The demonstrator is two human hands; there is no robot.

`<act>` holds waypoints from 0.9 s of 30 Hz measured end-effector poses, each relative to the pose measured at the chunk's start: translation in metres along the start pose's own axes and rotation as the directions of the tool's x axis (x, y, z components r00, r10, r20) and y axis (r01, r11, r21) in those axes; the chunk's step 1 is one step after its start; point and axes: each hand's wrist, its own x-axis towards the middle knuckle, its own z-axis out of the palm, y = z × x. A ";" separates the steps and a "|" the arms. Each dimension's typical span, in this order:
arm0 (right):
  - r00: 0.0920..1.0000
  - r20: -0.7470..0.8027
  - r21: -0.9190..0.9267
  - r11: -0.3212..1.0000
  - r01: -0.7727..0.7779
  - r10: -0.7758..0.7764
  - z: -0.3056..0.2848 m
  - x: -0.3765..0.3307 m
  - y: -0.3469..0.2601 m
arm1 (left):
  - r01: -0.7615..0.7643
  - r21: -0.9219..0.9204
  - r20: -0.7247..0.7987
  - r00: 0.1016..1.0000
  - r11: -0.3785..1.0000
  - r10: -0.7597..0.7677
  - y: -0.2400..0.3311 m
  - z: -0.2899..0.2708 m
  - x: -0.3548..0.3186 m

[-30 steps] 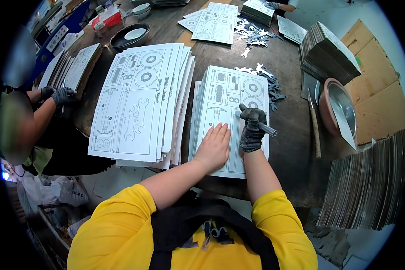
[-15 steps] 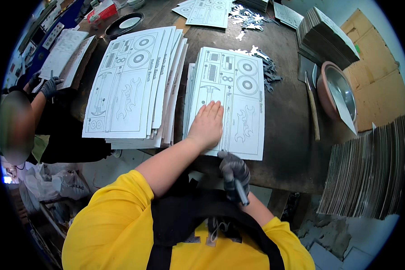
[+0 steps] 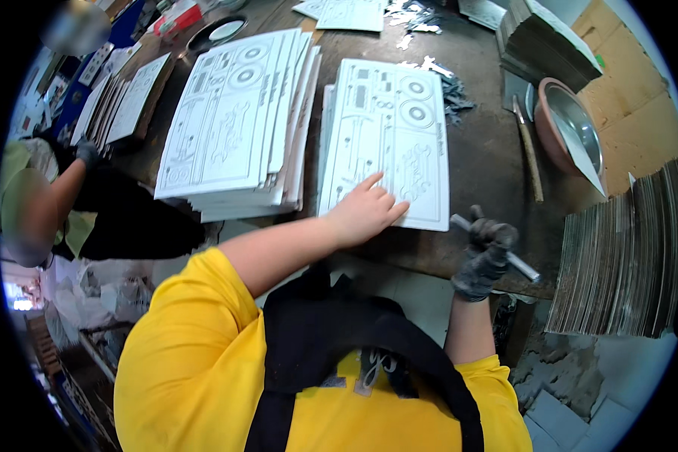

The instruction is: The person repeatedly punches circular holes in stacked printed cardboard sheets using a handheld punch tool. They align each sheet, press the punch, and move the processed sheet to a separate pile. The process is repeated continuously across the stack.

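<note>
My bare left hand point(image 3: 364, 212) lies over the lower edge of the top board point(image 3: 399, 162) on a stack, its fingers spread and nothing in them. Line drawings of wrenches, a hammer and round wheels are printed on this white board. To its right, my right hand point(image 3: 486, 252), in a dark grey glove, is closed around a slim grey pen-like tool point(image 3: 524, 269). One end of the tool pokes out toward the board's lower right corner, apart from it. A taller stack of matching boards point(image 3: 226, 128) stands on the left.
Dark wrench-shaped pieces point(image 3: 453, 94) lie beyond the board. At right are a long-handled tool point(image 3: 531, 154), a pinkish bowl point(image 3: 551, 113) and stacked sheets point(image 3: 618, 264). A block of boards point(image 3: 546, 45) stands at far right. A co-worker's gloved hand point(image 3: 87, 153) is at the left.
My right hand has swung up and right, away from the board's lower edge, still gripping the tool. My left hand has slid down the board and its fingers have spread.
</note>
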 end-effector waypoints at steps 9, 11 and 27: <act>0.997 -0.070 0.116 0.993 0.031 -0.023 -0.009 0.017 -0.011 | 0.209 -0.086 0.129 0.972 0.974 -0.197 -0.033 -0.097 0.012; 0.999 -0.046 0.133 0.991 0.009 -0.003 -0.009 0.023 -0.006 | 0.180 -0.082 0.318 0.937 0.980 -0.146 -0.023 -0.091 0.011; 0.998 -0.062 0.114 0.993 -0.008 0.015 0.001 0.034 0.008 | 0.691 -0.044 0.108 0.721 0.721 -0.684 -0.103 -0.144 -0.182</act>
